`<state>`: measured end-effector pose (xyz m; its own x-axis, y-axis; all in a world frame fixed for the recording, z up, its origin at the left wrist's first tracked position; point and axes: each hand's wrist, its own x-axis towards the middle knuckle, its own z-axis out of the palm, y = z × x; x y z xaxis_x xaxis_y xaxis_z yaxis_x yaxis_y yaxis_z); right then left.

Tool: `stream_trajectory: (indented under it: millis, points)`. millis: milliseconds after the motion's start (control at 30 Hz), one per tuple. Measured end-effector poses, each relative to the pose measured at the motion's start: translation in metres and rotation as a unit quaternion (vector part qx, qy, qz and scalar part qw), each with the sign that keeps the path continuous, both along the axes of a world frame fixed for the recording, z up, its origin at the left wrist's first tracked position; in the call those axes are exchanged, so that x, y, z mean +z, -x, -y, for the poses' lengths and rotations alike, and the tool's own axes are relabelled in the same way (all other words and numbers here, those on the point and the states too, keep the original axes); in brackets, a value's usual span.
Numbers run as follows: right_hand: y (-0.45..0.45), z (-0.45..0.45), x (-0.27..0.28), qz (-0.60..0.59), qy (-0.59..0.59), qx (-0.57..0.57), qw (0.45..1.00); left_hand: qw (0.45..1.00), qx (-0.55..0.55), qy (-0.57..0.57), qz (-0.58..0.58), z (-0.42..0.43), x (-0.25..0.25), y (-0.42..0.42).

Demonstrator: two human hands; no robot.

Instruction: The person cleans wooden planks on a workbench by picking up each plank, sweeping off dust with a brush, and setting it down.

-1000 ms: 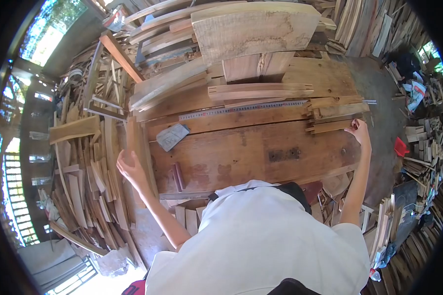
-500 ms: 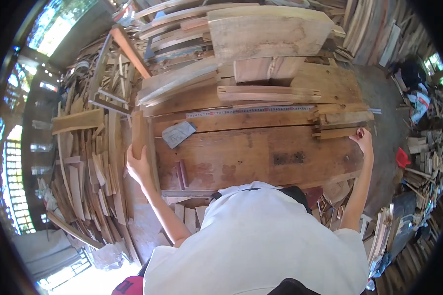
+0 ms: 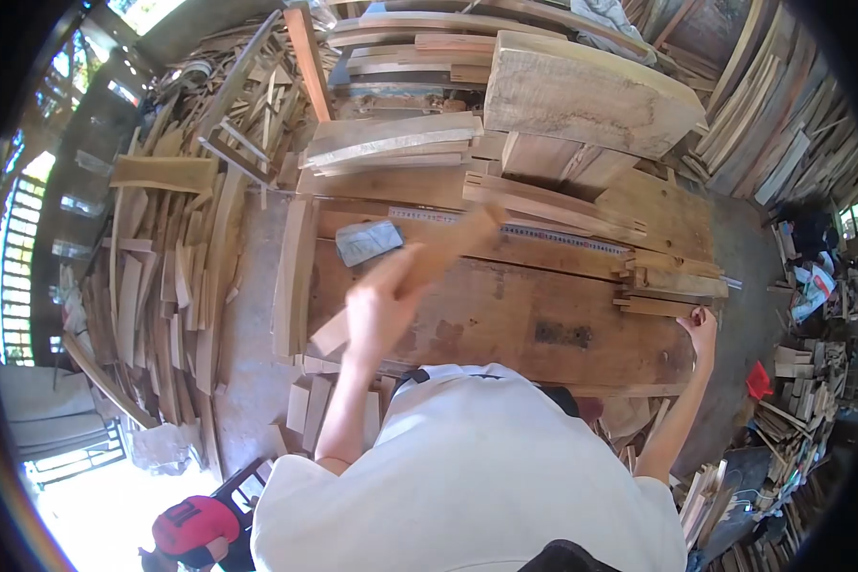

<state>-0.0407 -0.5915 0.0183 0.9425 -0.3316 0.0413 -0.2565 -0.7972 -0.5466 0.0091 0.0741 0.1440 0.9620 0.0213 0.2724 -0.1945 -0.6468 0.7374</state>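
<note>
While your left hand [image 3: 381, 303] is wrapped around a long brown wooden plank [image 3: 451, 250], that plank seems held up over the brown wooden tabletop [image 3: 505, 319], just to the right of the flat-sided grey block [image 3: 369, 243]. So picking it up looks done, but it does not look set down yet. A thin white ruler strip [image 3: 543, 234] is already laid out, running from behind the block off to its right. Well to the block's right, short tan wooden sticks [image 3: 679, 280] lie together. Your right hand [image 3: 701, 328] has bent fingers by their ends; I can't tell if it grips one.
</note>
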Motion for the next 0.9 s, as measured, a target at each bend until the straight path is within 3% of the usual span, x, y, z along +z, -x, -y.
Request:
stream_trajectory:
  millis: [133,433,700,767,833,900]
  points:
    - [0.0,-0.003,-0.002,0.01,-0.026,-0.002,1.0,0.982,-0.187,-0.022,-0.002,0.044,-0.023,-0.005]
    - [0.001,-0.007,-0.006,0.03,-0.045,-0.013,0.998,0.943,-0.324,-0.028,-0.063,0.102,-0.091,-0.029]
    - [-0.014,-0.001,-0.002,-0.007,-0.014,-0.048,0.999,0.954,-0.294,-0.041,0.052,0.118,-0.135,-0.042]
    - [-0.024,-0.009,0.014,-0.154,0.12,-0.072,0.978,0.962,-0.269,-0.041,0.024,0.123,-0.139,-0.04]
    - [-0.036,0.013,-0.008,-0.228,0.211,-0.08,0.947,0.966,-0.255,-0.046,0.003,0.127,-0.141,-0.039]
    - [-0.045,-0.012,0.009,-0.268,0.269,-0.108,0.919,0.969,-0.237,-0.063,0.019,0.128,-0.14,-0.036]
